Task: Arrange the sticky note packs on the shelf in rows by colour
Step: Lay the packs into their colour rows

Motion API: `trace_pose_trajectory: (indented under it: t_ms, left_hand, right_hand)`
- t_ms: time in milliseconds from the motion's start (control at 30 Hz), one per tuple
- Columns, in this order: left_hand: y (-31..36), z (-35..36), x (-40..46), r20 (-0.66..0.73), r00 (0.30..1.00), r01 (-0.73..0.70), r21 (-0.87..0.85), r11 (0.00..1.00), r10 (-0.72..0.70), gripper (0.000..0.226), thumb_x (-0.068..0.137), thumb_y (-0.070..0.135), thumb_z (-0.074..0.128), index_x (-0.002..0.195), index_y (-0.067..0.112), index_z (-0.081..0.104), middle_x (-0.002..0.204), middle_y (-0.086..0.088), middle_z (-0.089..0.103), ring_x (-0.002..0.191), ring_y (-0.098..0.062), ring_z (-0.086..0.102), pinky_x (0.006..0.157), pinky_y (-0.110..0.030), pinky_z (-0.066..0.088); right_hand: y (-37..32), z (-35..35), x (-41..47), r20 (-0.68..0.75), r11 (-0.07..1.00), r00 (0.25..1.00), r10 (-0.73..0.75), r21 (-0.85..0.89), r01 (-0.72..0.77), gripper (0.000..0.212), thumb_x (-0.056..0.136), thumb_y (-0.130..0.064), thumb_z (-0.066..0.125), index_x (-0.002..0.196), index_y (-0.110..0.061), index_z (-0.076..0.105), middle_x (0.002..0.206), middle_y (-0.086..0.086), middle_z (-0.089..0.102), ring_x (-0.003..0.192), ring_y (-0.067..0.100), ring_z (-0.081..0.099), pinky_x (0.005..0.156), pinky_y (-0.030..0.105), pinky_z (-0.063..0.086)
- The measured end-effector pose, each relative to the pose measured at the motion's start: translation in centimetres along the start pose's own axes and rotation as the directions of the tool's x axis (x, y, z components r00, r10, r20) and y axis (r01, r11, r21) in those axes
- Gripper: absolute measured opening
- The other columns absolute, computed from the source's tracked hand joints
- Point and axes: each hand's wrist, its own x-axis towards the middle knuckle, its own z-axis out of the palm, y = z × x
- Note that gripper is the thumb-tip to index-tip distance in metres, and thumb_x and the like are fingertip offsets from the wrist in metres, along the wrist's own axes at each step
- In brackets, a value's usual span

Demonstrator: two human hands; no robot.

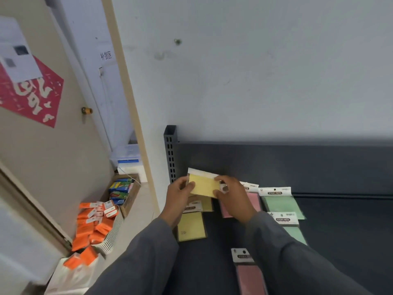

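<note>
A yellow sticky note pack (203, 185) is held above the left end of the dark shelf (340, 220), tilted. My left hand (179, 195) grips its left edge and my right hand (230, 198) pinches its right edge. Below it lie two yellow packs: one (191, 226) near the front and one (205, 204) partly hidden behind my hands. A pink pack (254, 202) lies behind my right hand, another pink pack (247, 271) at the front. Two green packs (278, 201) (291, 226) lie in a column to the right.
The shelf's slotted upright (170, 152) stands at the back left corner against a white wall. On the floor to the left are a white basket of orange packs (97, 226) and a cardboard box of coloured packs (122, 190). A door (42, 124) stands open at left.
</note>
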Motion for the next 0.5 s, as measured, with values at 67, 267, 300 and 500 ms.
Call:
trace_pose_trajectory:
  t_ms: [67,267,300,500]
  left_hand:
    - [-0.6,-1.6,0.8,-0.087,0.995,-0.028,0.178,0.984,0.044,0.016,0.095,0.013,0.065,0.109,0.022,0.069,0.104,0.0,0.074,0.097,-0.02,0.072,0.088,-0.045,0.061]
    - [-3.0,-3.7,1.7,-0.133,0.977,-0.051,0.604,0.795,0.164,0.019,0.095,0.024,0.068,0.111,0.015,0.068,0.102,0.004,0.066,0.09,-0.014,0.06,0.081,-0.03,0.05]
    - [-3.4,-3.8,1.7,-0.133,0.979,-0.039,0.614,0.788,0.152,0.019,0.095,0.025,0.068,0.111,0.013,0.068,0.101,0.004,0.064,0.09,-0.013,0.059,0.078,-0.026,0.046]
    - [-4.8,-3.5,1.9,-0.122,0.978,-0.036,0.701,0.712,0.17,0.02,0.096,0.032,0.066,0.099,0.014,0.072,0.09,0.008,0.062,0.074,-0.004,0.052,0.059,-0.011,0.031]
  right_hand:
    - [-0.8,1.3,0.4,0.031,1.0,0.999,0.015,0.01,-0.015,0.036,0.091,-0.003,0.061,0.122,-0.019,0.065,0.124,0.006,0.06,0.105,0.023,0.062,0.087,0.031,0.052]
    - [-1.9,4.8,0.6,0.232,0.968,0.971,0.065,-0.251,-0.005,0.047,0.091,0.001,0.053,0.136,-0.013,0.059,0.139,0.01,0.054,0.127,0.025,0.052,0.106,0.026,0.038]
    - [-1.8,5.1,0.4,0.248,0.956,0.966,0.068,-0.295,0.008,0.048,0.09,0.002,0.053,0.135,-0.011,0.059,0.141,0.01,0.052,0.13,0.026,0.049,0.109,0.028,0.037]
    - [-2.9,6.3,-3.7,0.199,0.863,0.98,-0.002,-0.495,0.102,0.036,0.093,-0.015,0.05,0.128,-0.01,0.06,0.134,0.01,0.047,0.125,0.03,0.041,0.106,0.04,0.041]
